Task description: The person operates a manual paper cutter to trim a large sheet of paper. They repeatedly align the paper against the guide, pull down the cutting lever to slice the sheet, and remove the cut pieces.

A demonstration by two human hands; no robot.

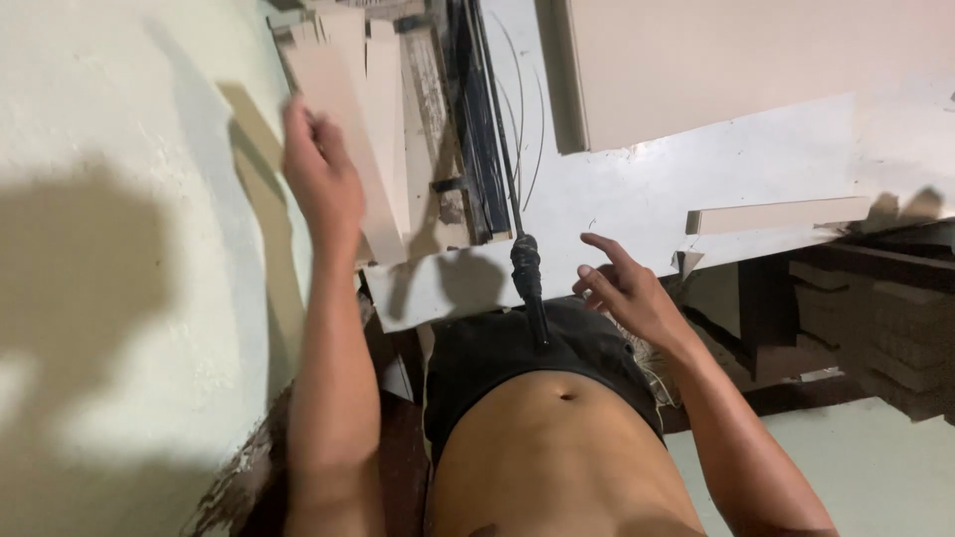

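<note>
Head view, looking down past bare torso and black shorts point(497, 363). Left hand point(320, 174) raised by the pale green wall point(119, 199), fingers curled round the edge of a long flat beige board strip point(343, 119); strip leans among other similar beige strips point(388, 109) stacked upright beside the wall. Right hand point(622, 288) holds nothing, fingers loosely spread, hovering just above the near edge of the white worktable point(637, 189). Black rod with taped black handle point(525, 268) lies across the table, end near the waist, just left of the right hand, not touching. Large beige flat panel point(746, 60) rests on the table top right; narrow beige offcut strip point(781, 214) lies at the table's right edge.
</note>
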